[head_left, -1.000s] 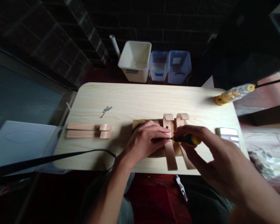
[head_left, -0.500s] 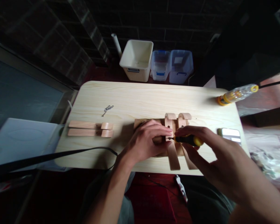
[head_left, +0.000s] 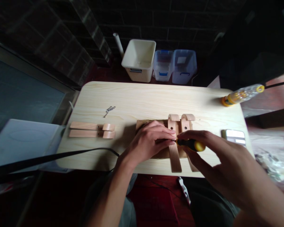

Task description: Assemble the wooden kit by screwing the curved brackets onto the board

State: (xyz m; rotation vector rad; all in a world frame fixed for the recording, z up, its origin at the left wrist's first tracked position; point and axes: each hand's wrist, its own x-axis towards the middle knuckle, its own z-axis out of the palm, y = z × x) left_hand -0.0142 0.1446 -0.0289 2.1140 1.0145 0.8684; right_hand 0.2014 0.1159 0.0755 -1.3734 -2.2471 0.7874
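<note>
The wooden assembly is lying near the table's front edge. The left hand is pressing flat on it, while the right hand is pinching a yellow-handled screwdriver sideways against one curved slat, seemingly barely shifted since a moment ago.

no text, brand, number or sign can be read anywhere in this view. the cream basket at about twelve o'clock beyond the tabletop carries a small dark label on its front, and the clear bin beside it has a pale sticker, but both are too small and blurred to make out. the bottle at two o'clock shows coloured print that stays illegible, and the phone at three o'clock shows only a bright blank glare.
</note>
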